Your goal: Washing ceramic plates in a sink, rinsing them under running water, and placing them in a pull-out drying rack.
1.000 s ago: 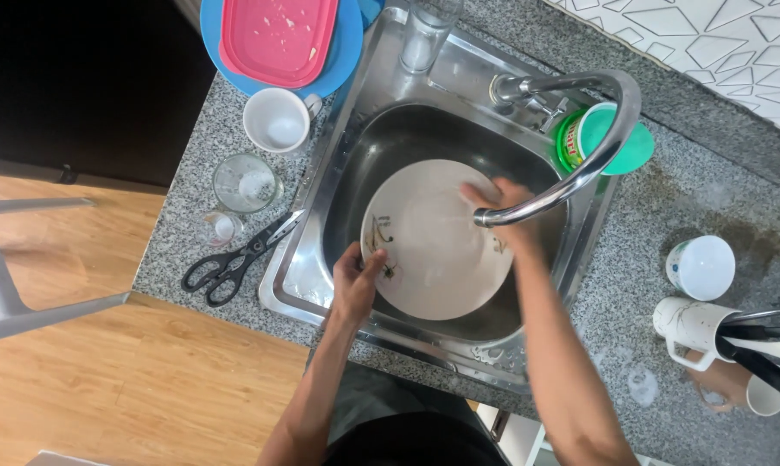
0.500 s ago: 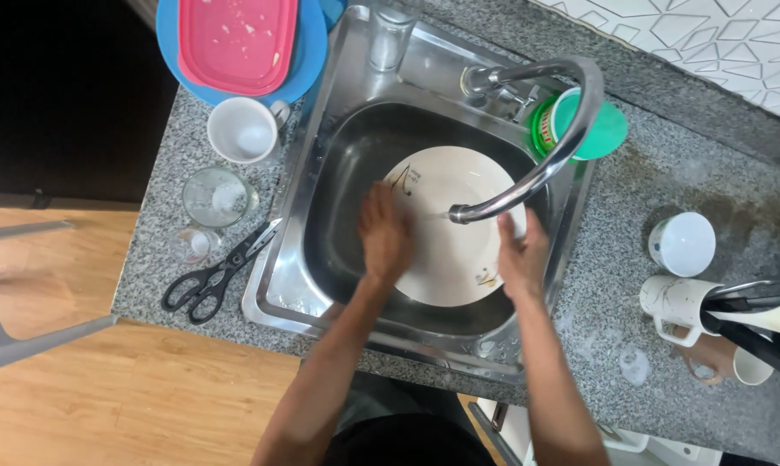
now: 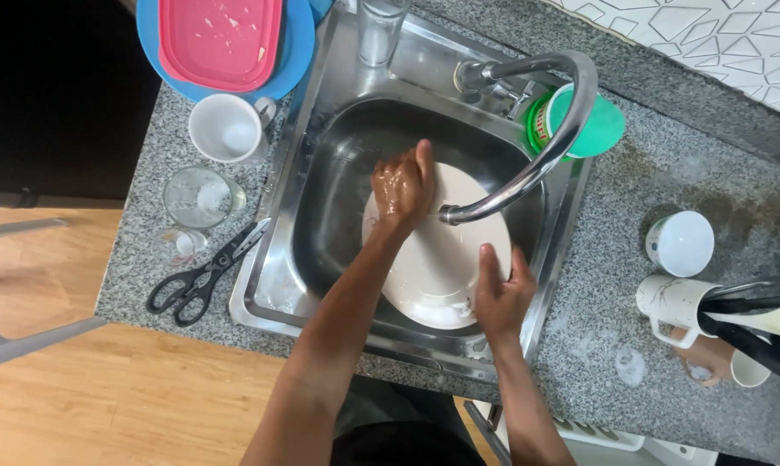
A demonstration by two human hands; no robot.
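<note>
A cream round plate (image 3: 437,263) lies tilted in the steel sink (image 3: 338,164), under the curved tap (image 3: 545,147). My left hand (image 3: 403,183), wet, presses flat on the plate's far left part with the fingers together. My right hand (image 3: 500,293) grips the plate's near right rim, thumb on the face. Suds sit on the plate's near edge.
Black scissors (image 3: 202,274), a glass (image 3: 198,197) and a white mug (image 3: 226,128) stand left of the sink. A pink lid on a blue plate (image 3: 221,39) is at far left. A green tub (image 3: 571,121) sits behind the tap; white mugs (image 3: 681,243) stand right.
My left hand slid from the plate's left edge across to its far side. My right hand shifted from the far right rim to the near right rim. The plate turned in the sink.
</note>
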